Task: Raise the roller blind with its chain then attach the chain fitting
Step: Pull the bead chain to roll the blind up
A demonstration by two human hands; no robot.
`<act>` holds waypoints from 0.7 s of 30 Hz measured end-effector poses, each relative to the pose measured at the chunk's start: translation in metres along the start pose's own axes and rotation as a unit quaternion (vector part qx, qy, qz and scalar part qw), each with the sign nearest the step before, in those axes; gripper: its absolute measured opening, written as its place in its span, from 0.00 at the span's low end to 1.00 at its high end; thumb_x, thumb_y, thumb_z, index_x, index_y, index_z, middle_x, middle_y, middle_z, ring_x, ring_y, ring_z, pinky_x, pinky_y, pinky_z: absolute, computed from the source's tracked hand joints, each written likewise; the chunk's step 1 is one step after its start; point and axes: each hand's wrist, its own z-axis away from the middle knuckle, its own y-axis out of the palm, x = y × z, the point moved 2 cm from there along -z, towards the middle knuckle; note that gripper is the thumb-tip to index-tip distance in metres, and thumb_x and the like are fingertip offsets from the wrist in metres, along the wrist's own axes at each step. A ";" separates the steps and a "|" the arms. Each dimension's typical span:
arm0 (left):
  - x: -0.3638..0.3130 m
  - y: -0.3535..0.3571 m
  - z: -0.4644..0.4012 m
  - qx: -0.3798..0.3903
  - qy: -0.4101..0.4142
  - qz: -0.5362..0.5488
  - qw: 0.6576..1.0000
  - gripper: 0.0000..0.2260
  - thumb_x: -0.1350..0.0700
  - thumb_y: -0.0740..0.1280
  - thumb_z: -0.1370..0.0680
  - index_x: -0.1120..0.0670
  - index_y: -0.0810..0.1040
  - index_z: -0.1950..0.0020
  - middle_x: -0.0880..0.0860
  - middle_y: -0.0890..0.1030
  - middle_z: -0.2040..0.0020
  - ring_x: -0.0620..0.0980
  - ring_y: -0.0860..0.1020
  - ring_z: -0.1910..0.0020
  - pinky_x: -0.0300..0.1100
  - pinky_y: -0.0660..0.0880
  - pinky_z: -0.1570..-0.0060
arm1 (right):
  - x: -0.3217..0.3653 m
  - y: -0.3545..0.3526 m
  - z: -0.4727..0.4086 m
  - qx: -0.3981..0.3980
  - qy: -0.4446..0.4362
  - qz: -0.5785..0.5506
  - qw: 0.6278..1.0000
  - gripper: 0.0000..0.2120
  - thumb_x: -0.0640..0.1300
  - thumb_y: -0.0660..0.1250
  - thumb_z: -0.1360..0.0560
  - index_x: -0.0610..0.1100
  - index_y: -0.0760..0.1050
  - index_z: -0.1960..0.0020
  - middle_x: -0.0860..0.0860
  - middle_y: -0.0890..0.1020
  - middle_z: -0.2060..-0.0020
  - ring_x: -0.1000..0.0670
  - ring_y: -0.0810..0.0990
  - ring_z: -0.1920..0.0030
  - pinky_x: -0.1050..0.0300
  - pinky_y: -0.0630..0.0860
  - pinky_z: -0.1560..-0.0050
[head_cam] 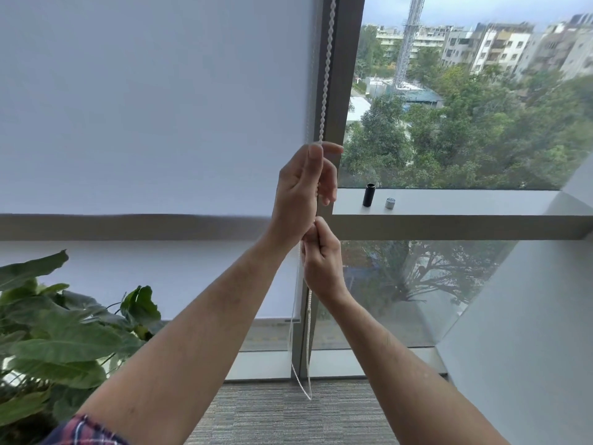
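A white roller blind (144, 107) covers the left window pane, its bottom bar (276, 320) hanging a little above the floor. A white bead chain (326, 69) runs down along the grey window post (345, 75). My left hand (301, 191) is the upper one, its thumb and fingers pinching the chain at about mid-height. Just below it my right hand (321, 258) is closed around the same chain. The chain's loop (305, 380) dangles free beneath both hands, near the carpet. A black cylinder (369, 194) and a small silver cylinder (390, 203) stand on the window ledge (449, 203).
A large leafy plant (64, 332) fills the lower left. A white angled wall (529, 316) closes in on the right. Grey carpet (272, 419) lies below. Trees and buildings show through the uncovered right pane.
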 end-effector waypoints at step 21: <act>0.047 0.000 0.044 -0.066 -0.036 -0.105 0.992 0.16 0.58 0.57 0.18 0.45 0.70 0.65 0.43 0.70 0.73 0.42 0.64 0.73 0.37 0.63 0.71 | 0.073 -0.032 -0.071 0.028 0.012 -0.148 0.989 0.21 0.56 0.52 0.18 0.43 0.78 0.48 0.50 0.81 0.64 0.49 0.80 0.63 0.50 0.79 0.58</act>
